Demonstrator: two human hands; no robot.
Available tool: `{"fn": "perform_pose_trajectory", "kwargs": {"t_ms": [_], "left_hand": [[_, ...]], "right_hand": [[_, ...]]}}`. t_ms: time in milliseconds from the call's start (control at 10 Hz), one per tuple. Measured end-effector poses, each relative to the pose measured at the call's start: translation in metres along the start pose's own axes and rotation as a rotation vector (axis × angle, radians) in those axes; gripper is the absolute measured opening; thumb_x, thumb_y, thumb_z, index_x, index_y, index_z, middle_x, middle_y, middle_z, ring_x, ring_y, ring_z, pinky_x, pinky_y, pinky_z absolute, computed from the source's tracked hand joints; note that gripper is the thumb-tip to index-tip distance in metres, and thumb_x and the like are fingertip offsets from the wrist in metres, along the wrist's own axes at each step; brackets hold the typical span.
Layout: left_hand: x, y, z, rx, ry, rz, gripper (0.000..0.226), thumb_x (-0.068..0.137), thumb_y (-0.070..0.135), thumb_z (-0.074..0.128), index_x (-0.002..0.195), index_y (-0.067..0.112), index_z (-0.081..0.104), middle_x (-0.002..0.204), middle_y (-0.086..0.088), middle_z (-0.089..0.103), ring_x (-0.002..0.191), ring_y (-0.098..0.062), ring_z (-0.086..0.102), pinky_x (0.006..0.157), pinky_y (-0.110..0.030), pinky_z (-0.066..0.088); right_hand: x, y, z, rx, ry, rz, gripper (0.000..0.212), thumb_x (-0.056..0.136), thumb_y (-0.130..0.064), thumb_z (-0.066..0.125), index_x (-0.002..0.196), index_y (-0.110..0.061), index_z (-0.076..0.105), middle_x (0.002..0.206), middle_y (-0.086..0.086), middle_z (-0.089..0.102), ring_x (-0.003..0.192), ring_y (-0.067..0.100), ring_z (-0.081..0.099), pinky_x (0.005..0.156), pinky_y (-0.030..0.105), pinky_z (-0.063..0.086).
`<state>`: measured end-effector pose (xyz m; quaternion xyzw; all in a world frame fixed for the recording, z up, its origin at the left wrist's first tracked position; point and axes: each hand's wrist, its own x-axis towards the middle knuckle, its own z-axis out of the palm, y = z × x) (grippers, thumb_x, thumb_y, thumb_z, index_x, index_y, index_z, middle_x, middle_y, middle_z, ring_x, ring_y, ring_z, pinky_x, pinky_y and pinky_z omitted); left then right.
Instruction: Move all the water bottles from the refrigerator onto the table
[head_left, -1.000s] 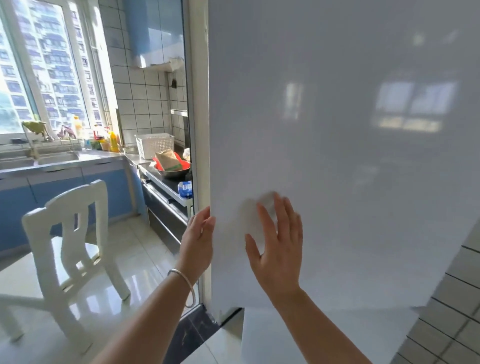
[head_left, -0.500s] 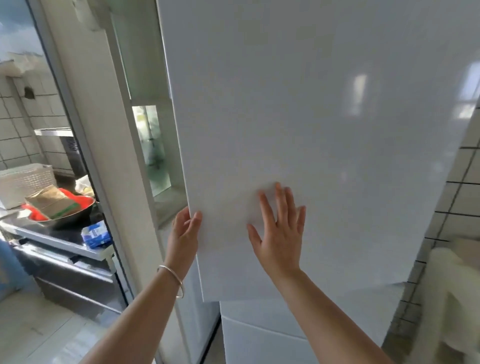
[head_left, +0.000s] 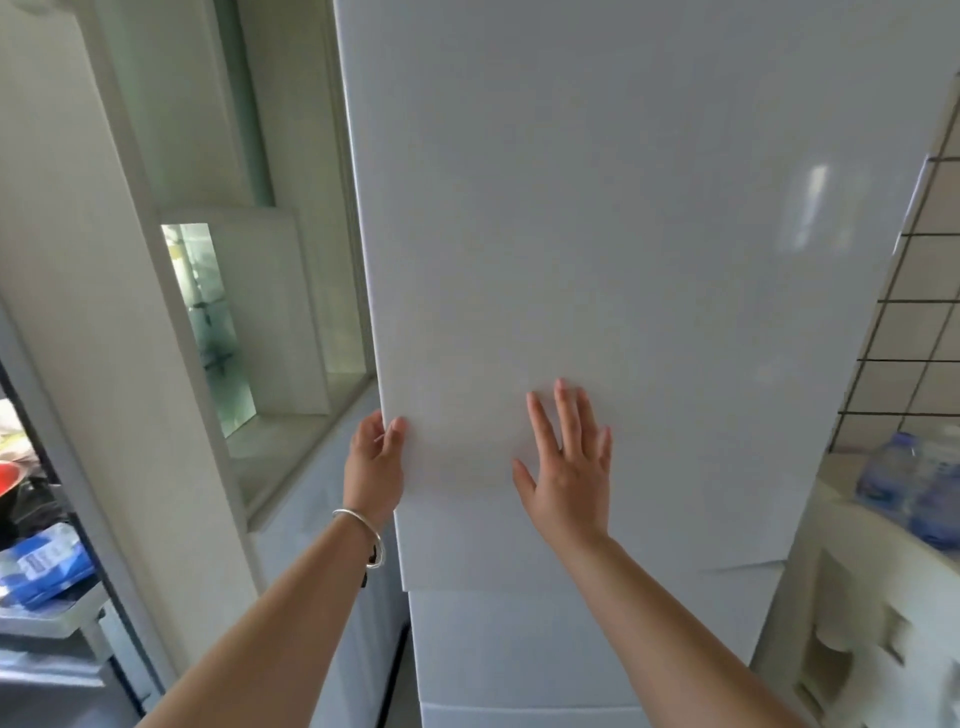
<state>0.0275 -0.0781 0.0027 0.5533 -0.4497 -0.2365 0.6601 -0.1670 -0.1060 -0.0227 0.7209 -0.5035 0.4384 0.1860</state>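
The white upper refrigerator door (head_left: 597, 234) fills the middle of the view, swung most of the way to the cabinet. My left hand (head_left: 375, 462) grips the door's left edge, thumb on the front face. My right hand (head_left: 569, 467) presses flat on the door with fingers spread. Clear water bottles with blue labels (head_left: 914, 483) stand on the pale table (head_left: 841, 530) at the right edge, blurred. Inside the refrigerator (head_left: 291, 364) I see only pale walls and a glass shelf through the gap left of the door; no bottles show there.
A tiled wall (head_left: 930, 312) rises behind the table. At the far left, past the refrigerator's side, a metal counter holds a blue packet (head_left: 41, 566) and a red bowl (head_left: 8, 478). Lower freezer drawers (head_left: 519, 649) sit beneath the door.
The door has swung toward the cabinet, narrowing the gap, with both hands staying on it. The view has turned right: window and chair are gone, table with bottles has appeared.
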Motion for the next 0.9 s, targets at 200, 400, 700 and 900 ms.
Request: {"fn": "perform_pose_trajectory", "kwargs": {"t_ms": [200,400,700,900], "left_hand": [[0.034,-0.014,0.0,0.027,-0.062,-0.006,0.012,0.088,0.039,0.049,0.078,0.033,0.051,0.086,-0.003,0.055,0.075,-0.02,0.048,0.074,-0.035,0.04],[0.048,-0.018,0.011,0.014,-0.085,0.05,0.013,0.079,0.048,0.046,0.082,0.036,0.05,0.086,-0.005,0.056,0.074,-0.019,0.049,0.071,-0.036,0.041],[0.055,-0.041,-0.004,0.138,-0.114,-0.01,0.026,0.081,0.053,0.05,0.096,0.032,0.056,0.107,-0.015,0.063,0.083,-0.023,0.061,0.077,-0.035,0.046],[0.012,-0.047,-0.031,0.239,-0.014,0.025,0.035,0.095,0.022,0.049,0.127,0.01,0.05,0.112,-0.006,0.053,0.098,-0.023,0.054,0.085,-0.029,0.036]], "right_hand": [[0.012,-0.007,0.016,-0.05,-0.048,0.055,0.098,0.059,-0.033,0.084,0.143,-0.022,0.034,0.152,0.006,0.019,0.138,0.029,0.018,0.096,0.064,0.037],[0.021,0.0,0.023,-0.075,-0.002,0.068,0.098,0.06,-0.032,0.084,0.143,-0.022,0.033,0.152,0.006,0.018,0.139,0.031,0.017,0.097,0.066,0.034],[0.009,-0.006,0.023,-0.077,-0.094,0.058,0.098,0.064,-0.037,0.081,0.144,-0.023,0.027,0.153,0.003,0.014,0.138,0.029,0.014,0.097,0.063,0.036],[-0.058,0.024,-0.013,0.044,0.001,-0.024,0.054,0.08,-0.036,0.053,0.13,-0.02,0.042,0.131,0.0,0.043,0.119,0.021,0.044,0.098,0.036,0.042]]}}
